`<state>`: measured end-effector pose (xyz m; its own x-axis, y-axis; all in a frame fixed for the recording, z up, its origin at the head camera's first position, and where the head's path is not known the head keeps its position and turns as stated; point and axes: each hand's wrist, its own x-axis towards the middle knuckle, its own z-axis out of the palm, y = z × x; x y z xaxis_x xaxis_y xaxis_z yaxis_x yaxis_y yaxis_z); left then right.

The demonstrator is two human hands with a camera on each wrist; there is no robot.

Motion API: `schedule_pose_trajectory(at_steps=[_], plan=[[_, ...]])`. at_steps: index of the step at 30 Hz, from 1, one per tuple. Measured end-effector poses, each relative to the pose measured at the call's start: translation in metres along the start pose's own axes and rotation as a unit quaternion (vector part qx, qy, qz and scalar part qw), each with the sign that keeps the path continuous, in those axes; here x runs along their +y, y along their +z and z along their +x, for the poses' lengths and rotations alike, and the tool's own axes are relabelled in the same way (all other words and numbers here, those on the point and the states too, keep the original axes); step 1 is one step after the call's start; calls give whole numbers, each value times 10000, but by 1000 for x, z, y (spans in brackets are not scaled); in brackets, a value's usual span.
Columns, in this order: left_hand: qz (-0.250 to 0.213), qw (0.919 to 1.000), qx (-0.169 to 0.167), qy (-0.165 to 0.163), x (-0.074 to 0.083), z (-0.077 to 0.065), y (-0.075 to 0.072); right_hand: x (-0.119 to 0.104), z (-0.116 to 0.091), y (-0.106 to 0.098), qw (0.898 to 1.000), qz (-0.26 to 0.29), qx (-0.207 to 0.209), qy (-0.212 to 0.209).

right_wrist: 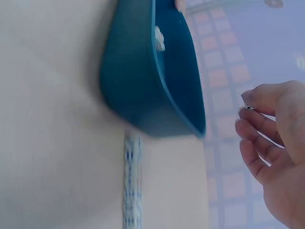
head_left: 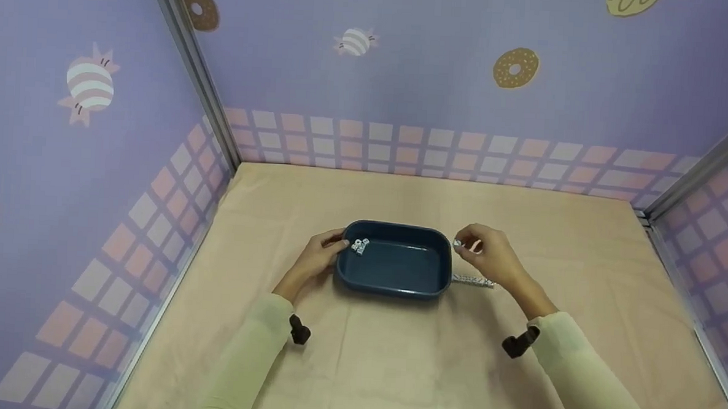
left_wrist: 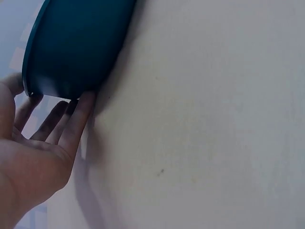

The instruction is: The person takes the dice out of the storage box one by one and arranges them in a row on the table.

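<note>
A dark blue rectangular dish [head_left: 397, 290] stands in the middle of the head view. My left hand [head_left: 317, 256] grips its left end, thumb over the rim and fingers against the outer wall, as the left wrist view shows. Inside the dish, near that thumb, lies a small cluster of white dice [head_left: 360, 246] with dark marks. Just off the dish's right end, my right hand [head_left: 488, 253] pinches one small white die [right_wrist: 249, 107] between thumb and index finger; its other fingers are loosely bent. Only part of this die shows.
A narrow row of small white pieces with dark marks [head_left: 473, 281] lies on the cloth-covered table [head_left: 387, 365], right of the dish and below the right hand. Purple patterned walls [head_left: 406, 89] with metal corner posts enclose the back and sides.
</note>
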<state>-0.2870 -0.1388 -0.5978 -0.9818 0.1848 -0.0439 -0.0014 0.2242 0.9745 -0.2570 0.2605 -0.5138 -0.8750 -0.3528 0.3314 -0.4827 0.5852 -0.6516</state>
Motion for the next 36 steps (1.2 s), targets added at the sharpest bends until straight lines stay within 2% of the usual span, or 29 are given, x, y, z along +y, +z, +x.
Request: schedule_pose_trajectory(at_steps=[6, 13, 17, 22, 30, 36], plan=[[-12, 10000, -31, -80, 4, 0, -3, 27, -25, -25, 9997, -91, 21, 237], [-24, 9997, 85, -207, 4, -6, -8, 60, -56, -33, 9971, -109, -84, 743], [-127, 9996, 129, -202, 0, -6, -7, 76, -70, -33, 9926, -128, -249, 1179], [-12, 9997, 258, 24, -7, -3, -7, 89, -81, -29, 9875, -245, -381, 1512], [-113, 9991, 370, 168, -18, -4, -10, 96, -89, -21, 9855, -277, -565, 1577], [-232, 9993, 223, 201, -20, -4, -9, 101, -91, -18, 9843, -289, -586, 1637]])
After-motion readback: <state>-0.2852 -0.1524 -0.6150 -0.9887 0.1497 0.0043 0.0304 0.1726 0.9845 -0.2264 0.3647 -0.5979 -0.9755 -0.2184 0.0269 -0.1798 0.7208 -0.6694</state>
